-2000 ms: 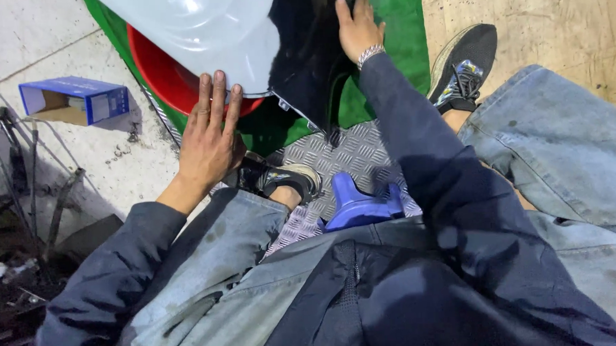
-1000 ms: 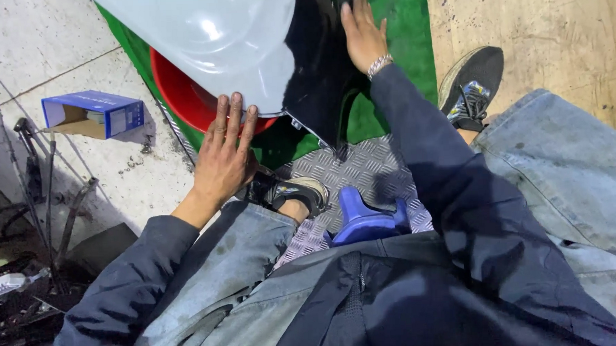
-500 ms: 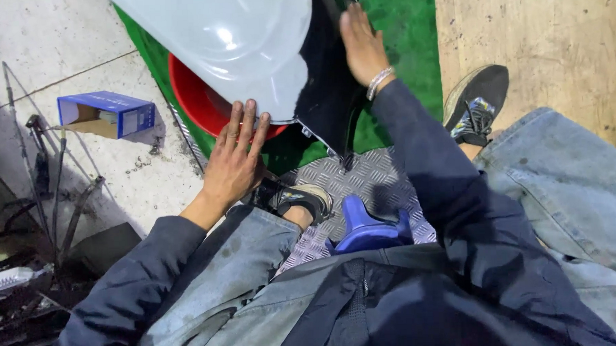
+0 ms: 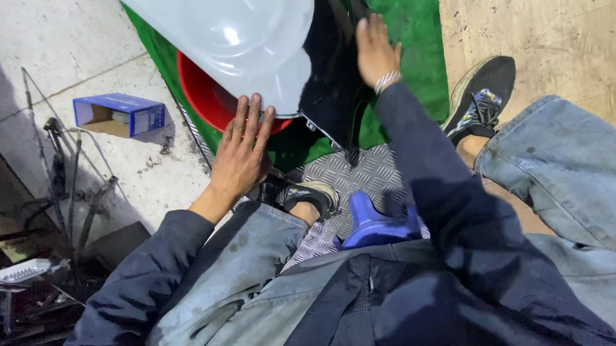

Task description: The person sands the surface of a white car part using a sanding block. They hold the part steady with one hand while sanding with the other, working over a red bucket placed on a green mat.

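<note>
My left hand point(image 4: 242, 151) lies flat, fingers spread, with its fingertips against the lower edge of a large white plastic shell point(image 4: 235, 39). Under the shell sits a red round basin point(image 4: 206, 98). My right hand point(image 4: 375, 51) reaches forward and rests on a black panel point(image 4: 329, 83) beside the shell, fingers together; a bracelet is on the wrist. I sit low on a blue stool point(image 4: 375, 225), knees apart in jeans.
A green mat point(image 4: 412, 26) lies under the basin and panel, with a chequered metal plate point(image 4: 363, 174) in front of it. A blue open cardboard box point(image 4: 118, 115) sits on the concrete at left. Metal rods and tools point(image 4: 63, 188) lie at far left.
The view has drifted a little, so the shell, basin and box sit further right in frame. My left hand stays at the shell's edge and my right hand on the black panel.
</note>
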